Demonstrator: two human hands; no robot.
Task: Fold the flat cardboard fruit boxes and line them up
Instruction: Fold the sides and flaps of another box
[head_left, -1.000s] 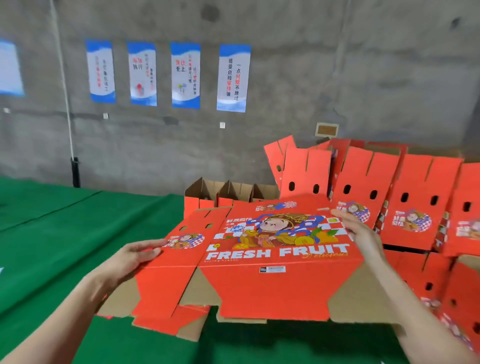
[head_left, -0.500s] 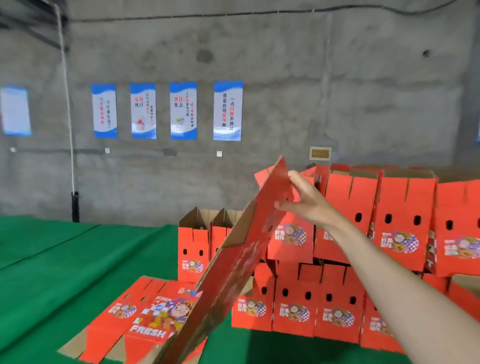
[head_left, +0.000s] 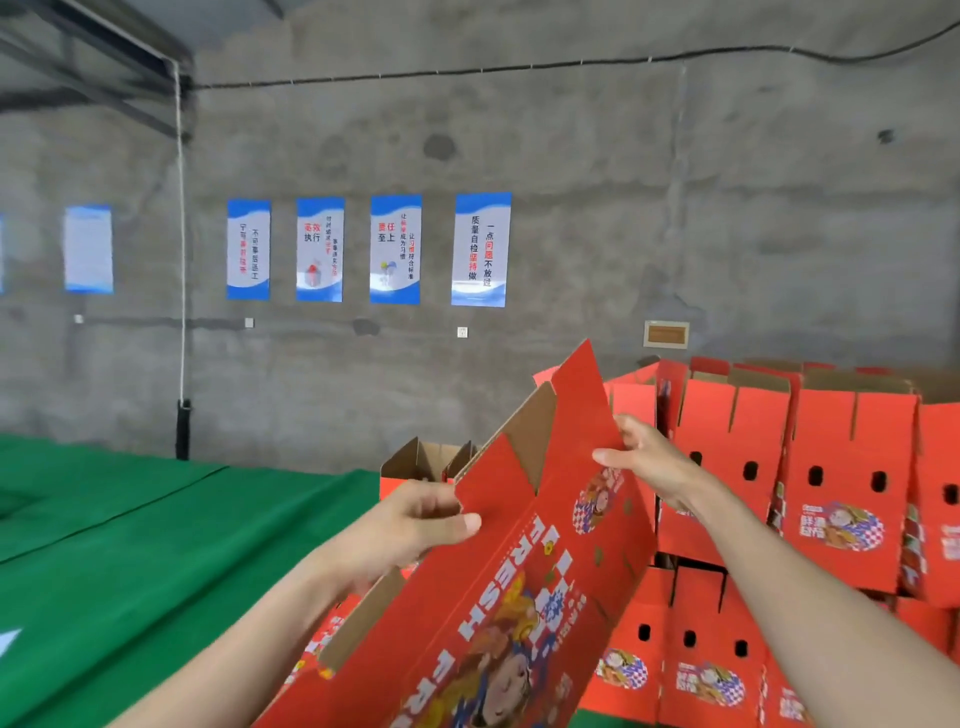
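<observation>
Cardboard fruit box (head_left: 519, 597): red, unfolded, tilted.

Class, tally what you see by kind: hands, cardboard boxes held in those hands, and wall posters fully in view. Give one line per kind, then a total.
hands: 2, the left hand and the right hand
held box: 1
wall posters: 5
total: 8

Left hand (head_left: 413, 525), right hand (head_left: 657, 467) and forearms (head_left: 810, 597) bare.
</observation>
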